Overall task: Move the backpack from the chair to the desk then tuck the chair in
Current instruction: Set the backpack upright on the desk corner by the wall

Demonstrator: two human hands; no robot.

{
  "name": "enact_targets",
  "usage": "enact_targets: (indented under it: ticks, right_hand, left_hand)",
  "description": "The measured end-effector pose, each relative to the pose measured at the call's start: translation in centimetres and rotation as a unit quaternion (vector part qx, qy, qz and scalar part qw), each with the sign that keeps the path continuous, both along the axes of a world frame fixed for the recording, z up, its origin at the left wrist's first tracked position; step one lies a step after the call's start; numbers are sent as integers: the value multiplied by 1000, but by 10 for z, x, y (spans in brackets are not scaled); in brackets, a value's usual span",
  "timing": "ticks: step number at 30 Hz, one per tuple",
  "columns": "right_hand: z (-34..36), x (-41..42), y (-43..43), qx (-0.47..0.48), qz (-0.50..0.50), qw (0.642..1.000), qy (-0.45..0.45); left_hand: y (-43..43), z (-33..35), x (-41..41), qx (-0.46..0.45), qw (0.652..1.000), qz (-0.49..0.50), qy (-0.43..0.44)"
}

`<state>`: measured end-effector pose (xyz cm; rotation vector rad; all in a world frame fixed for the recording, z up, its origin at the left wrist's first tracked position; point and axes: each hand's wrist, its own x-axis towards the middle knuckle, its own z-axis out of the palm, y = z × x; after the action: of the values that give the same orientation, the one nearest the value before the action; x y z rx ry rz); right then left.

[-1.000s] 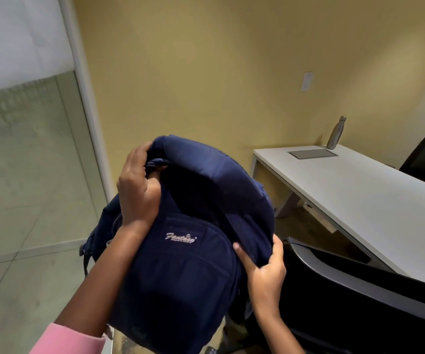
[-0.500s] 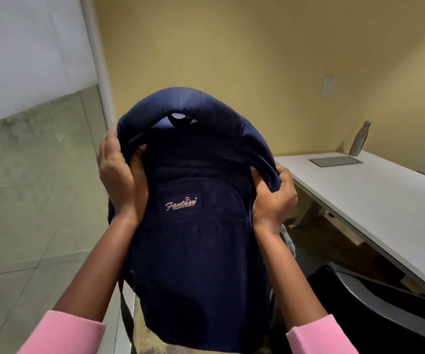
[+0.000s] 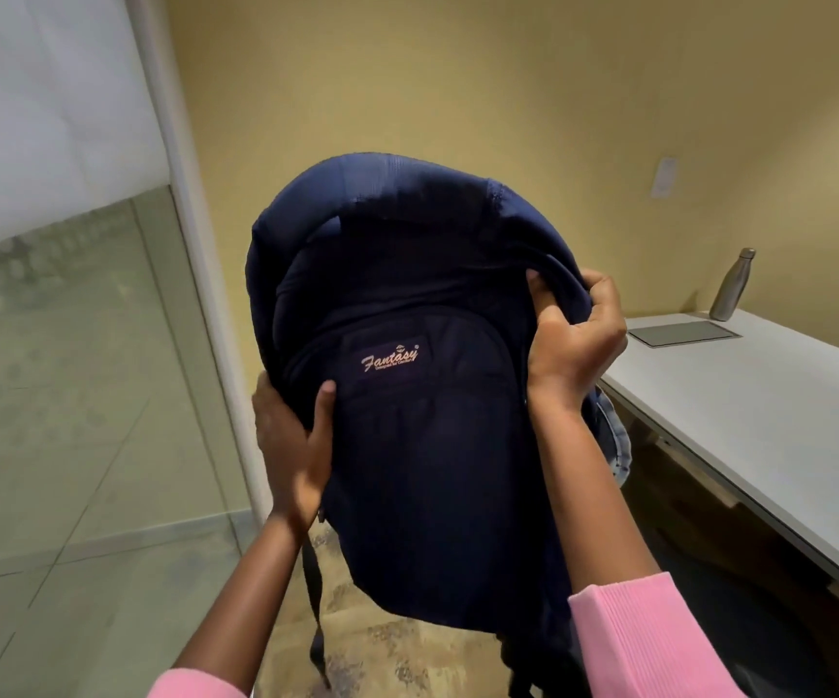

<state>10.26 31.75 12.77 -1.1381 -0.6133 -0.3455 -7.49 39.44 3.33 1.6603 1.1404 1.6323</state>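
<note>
I hold a navy blue backpack [image 3: 427, 445] with a "Fantasy" label up in the air in front of me, in the middle of the view. My left hand [image 3: 294, 440] grips its left side below the label. My right hand [image 3: 576, 340] clutches the fabric at its upper right. The white desk [image 3: 760, 420] stretches along the right, to the right of the bag and lower than its top. A dark patch at the lower right [image 3: 740, 622] may be the black chair; I cannot tell for sure. A strap [image 3: 314, 612] dangles under the bag.
A steel bottle [image 3: 732, 284] stands at the desk's far end next to a grey inset panel [image 3: 684, 332]. A yellow wall runs behind. A glass partition with a white frame [image 3: 196, 294] is on the left. Patterned floor lies below.
The backpack has risen and shifted right toward the desk. My left hand slid lower on its side. The chair's backrest has dropped out of clear view.
</note>
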Motion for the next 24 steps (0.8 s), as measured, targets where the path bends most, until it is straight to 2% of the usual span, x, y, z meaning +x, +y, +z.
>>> enact_targets:
  ticks: [6,13,19,24]
  right_hand:
    - [-3,45,37,4,-32,999,36]
    - [-14,105,70,14,-75,995,61]
    - [-21,165,111,31,-125,989,76]
    - [-20,204,147,44,-168,982,77]
  left_hand:
    - [64,15,56,-19,999,33,6]
    - [123,16,130,5,1000,24,8]
    - [181,25,201,9,999,-30,-15]
    - [233,28,245,66,992,-111,-1]
